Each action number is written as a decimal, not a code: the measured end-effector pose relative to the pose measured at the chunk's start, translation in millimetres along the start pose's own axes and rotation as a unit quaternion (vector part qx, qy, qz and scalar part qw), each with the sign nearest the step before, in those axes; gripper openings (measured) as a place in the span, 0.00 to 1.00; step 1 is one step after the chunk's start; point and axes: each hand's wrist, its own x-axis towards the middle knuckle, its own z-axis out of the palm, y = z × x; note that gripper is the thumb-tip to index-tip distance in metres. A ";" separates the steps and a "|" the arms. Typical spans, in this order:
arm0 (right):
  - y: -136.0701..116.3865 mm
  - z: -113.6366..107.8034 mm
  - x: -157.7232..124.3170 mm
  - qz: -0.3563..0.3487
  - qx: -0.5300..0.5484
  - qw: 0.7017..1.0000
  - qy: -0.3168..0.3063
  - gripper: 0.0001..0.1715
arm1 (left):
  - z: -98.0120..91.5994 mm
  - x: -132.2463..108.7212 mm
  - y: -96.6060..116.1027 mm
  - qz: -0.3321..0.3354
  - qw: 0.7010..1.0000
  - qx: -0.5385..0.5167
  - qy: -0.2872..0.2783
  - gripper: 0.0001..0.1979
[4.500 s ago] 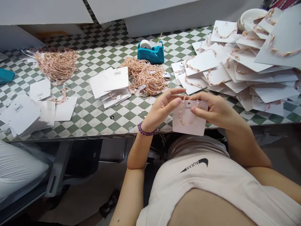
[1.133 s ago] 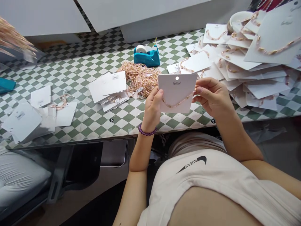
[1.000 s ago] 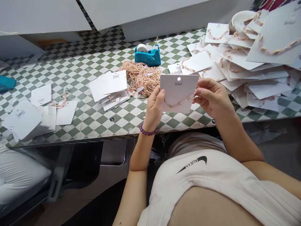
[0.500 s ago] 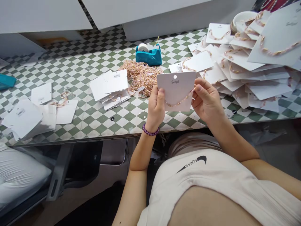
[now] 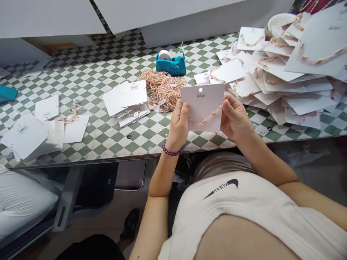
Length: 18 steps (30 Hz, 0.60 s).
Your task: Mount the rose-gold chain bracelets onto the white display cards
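A white jewelry card with a round hole and small dark lettering is held up just above the table's near edge. Across its lower half hangs a pink and gold beaded necklace. My left hand grips the card's left edge, thumb in front; a purple bead bracelet circles that wrist. My right hand pinches the right edge, its thumb by the strand's upper end. The fingers behind the card are hidden. A tangled heap of pink and gold bead strands lies just beyond my left hand.
A teal tape dispenser stands behind the heap. Left of it lies a stack of white cards, with more loose cards at far left. A large pile of carded necklaces fills the right of the checkered table.
My right hand has moved from pulling at the strand's end to gripping the card's right edge. The card has tilted and dropped slightly. A shod foot now shows below the table.
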 end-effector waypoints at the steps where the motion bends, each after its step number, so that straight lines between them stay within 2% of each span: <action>1: -0.6 -0.1 0.0 -0.004 0.010 1.000 0.008 0.22 | -0.6 0.0 0.4 -0.002 1.000 0.005 -0.001 0.26; 4: -0.4 -3.0 0.0 -0.003 0.016 1.000 0.008 0.21 | -1.8 1.0 0.8 -0.005 1.000 0.015 -0.012 0.27; 8: 0.9 -6.4 1.6 -0.002 -0.027 1.000 -0.007 0.24 | -2.2 2.5 -0.3 0.001 1.000 0.021 -0.010 0.26; 13: -0.2 -3.7 3.4 -0.043 -0.046 0.998 0.029 0.25 | -1.6 1.2 0.6 0.018 0.999 0.034 -0.005 0.24; 16: -1.2 -1.6 1.1 -0.015 -0.021 0.999 0.039 0.27 | -1.3 0.1 1.0 0.026 0.999 0.030 0.000 0.21; 18: -3.6 -0.1 -1.8 0.012 -0.025 0.999 0.016 0.27 | -1.2 -0.2 0.5 0.026 0.999 0.025 0.005 0.21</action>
